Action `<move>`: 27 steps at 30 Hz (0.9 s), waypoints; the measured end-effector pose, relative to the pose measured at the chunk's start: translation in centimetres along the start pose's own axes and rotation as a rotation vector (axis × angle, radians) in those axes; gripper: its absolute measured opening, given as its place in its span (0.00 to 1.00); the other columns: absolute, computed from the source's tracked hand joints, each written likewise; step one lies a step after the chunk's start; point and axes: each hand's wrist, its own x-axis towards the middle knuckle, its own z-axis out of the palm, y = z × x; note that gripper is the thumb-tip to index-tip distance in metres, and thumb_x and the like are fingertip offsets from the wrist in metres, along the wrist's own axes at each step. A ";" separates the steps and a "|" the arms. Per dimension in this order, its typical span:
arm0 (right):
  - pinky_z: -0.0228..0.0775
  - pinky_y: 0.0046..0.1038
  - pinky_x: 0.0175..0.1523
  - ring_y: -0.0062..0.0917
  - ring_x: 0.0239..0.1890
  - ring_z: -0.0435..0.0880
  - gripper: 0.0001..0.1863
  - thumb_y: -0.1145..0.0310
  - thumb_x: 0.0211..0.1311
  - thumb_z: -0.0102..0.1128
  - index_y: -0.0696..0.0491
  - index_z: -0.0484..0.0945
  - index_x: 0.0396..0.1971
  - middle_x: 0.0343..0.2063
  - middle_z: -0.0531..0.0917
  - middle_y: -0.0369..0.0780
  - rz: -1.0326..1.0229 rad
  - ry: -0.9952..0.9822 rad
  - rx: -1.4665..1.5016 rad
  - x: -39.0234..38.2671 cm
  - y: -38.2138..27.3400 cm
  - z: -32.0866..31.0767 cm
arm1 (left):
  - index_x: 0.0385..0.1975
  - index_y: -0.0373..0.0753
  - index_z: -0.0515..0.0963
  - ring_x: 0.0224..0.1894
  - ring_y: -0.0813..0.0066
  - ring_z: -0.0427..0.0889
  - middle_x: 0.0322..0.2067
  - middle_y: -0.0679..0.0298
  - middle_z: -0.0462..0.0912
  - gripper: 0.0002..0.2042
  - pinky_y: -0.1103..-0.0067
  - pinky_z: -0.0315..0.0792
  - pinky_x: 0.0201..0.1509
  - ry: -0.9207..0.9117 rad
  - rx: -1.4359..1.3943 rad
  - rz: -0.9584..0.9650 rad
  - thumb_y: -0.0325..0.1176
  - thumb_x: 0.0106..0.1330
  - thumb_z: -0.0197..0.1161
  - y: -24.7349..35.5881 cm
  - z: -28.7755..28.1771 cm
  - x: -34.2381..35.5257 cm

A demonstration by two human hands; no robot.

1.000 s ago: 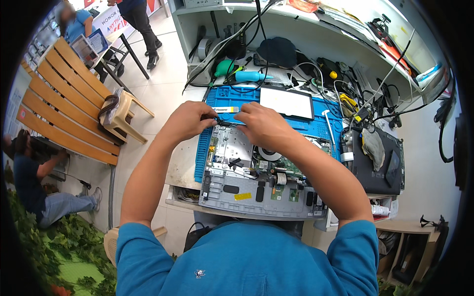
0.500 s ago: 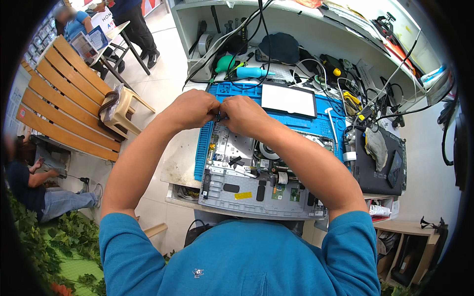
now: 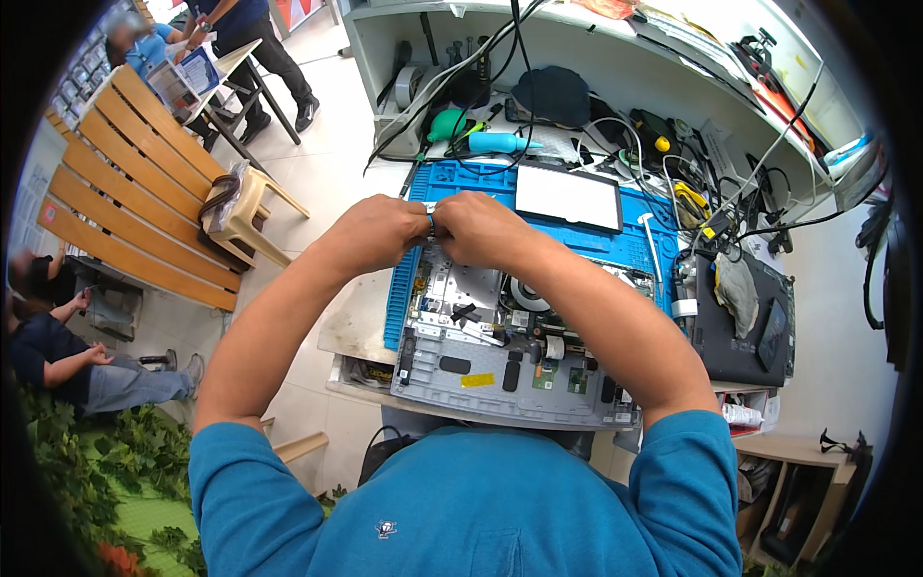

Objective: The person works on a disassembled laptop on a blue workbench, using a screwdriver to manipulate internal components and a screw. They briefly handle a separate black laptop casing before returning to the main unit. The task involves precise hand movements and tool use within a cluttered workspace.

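Note:
My left hand [image 3: 383, 234] and my right hand [image 3: 478, 229] meet at the far left corner of an opened grey laptop body [image 3: 433, 378]. The fingers of both are closed around a small piece with a pale end and a blue part [image 3: 431, 215]; its kind is too small to tell. Fingertips are mostly hidden behind the knuckles. Inside the laptop body a round fan [image 3: 527, 294], circuit boards and a yellow sticker [image 3: 477, 380] show. Under it lies a blue ridged work mat [image 3: 398, 306]. My right forearm crosses over the laptop's right part.
A black-framed white panel [image 3: 569, 197] lies on the mat's far side. To the right sit a dark laptop [image 3: 735, 332] with a grey cloth [image 3: 735, 296] and tangled cables. A blue bottle [image 3: 496, 142] stands behind. Several people and a wooden bench [image 3: 144, 183] are at left.
Both hands have turned slightly and remain together at the same corner. A pale end and blue part now show between the fingers. The whole view has shifted a little.

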 end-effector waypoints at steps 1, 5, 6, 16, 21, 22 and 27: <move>0.84 0.47 0.54 0.50 0.47 0.91 0.07 0.77 0.58 0.67 0.59 0.91 0.35 0.40 0.91 0.52 -0.029 -0.015 -0.011 -0.1 0.2 0.1 | 0.35 0.41 0.86 0.42 0.55 0.89 0.37 0.62 0.88 0.03 0.62 0.83 0.47 -0.036 0.027 0.009 0.26 0.64 0.73 0.0 0.1 -0.2; 0.84 0.47 0.54 0.49 0.47 0.92 0.08 0.76 0.60 0.66 0.58 0.91 0.36 0.41 0.92 0.50 -0.114 -0.074 -0.031 -0.5 0.3 0.2 | 0.39 0.42 0.89 0.43 0.54 0.89 0.39 0.61 0.89 0.05 0.63 0.83 0.48 -0.113 0.049 -0.008 0.26 0.66 0.73 0.5 -0.2 -1.0; 0.84 0.46 0.54 0.48 0.47 0.91 0.08 0.75 0.60 0.67 0.58 0.91 0.36 0.41 0.91 0.49 -0.116 -0.064 -0.008 -0.6 0.3 0.0 | 0.41 0.43 0.90 0.42 0.54 0.89 0.40 0.60 0.89 0.06 0.64 0.83 0.48 -0.116 0.033 -0.026 0.26 0.66 0.72 0.7 -0.4 -1.1; 0.85 0.37 0.51 0.37 0.42 0.95 0.15 0.63 0.66 0.78 0.53 0.95 0.48 0.43 0.95 0.47 0.269 -0.271 0.187 2.6 0.8 -2.2 | 0.47 0.25 0.88 0.35 0.70 0.94 0.35 0.53 0.93 0.18 0.77 0.90 0.41 -0.212 -1.024 -0.781 0.39 0.75 0.76 -1.0 0.3 -1.2; 0.87 0.33 0.48 0.31 0.42 0.94 0.16 0.60 0.63 0.82 0.50 0.95 0.49 0.44 0.96 0.43 0.349 -0.472 0.237 4.3 1.8 -3.2 | 0.48 0.25 0.87 0.35 0.68 0.94 0.37 0.53 0.92 0.19 0.78 0.91 0.42 -0.226 -1.172 -0.841 0.38 0.73 0.78 -1.3 0.7 -1.0; 0.87 0.33 0.48 0.31 0.43 0.94 0.17 0.60 0.64 0.82 0.50 0.95 0.49 0.44 0.96 0.42 0.349 -0.495 0.239 4.4 2.1 -3.3 | 0.49 0.25 0.86 0.35 0.68 0.94 0.37 0.53 0.92 0.19 0.78 0.91 0.42 -0.231 -1.185 -0.854 0.38 0.73 0.78 -1.1 0.6 -0.9; 0.88 0.33 0.46 0.28 0.42 0.93 0.20 0.58 0.63 0.83 0.50 0.95 0.52 0.42 0.95 0.42 0.327 -0.551 0.298 4.8 3.7 -3.0 | 0.47 0.26 0.87 0.36 0.69 0.95 0.38 0.54 0.92 0.17 0.79 0.92 0.41 -0.245 -1.222 -0.922 0.38 0.73 0.78 -1.0 0.3 -0.5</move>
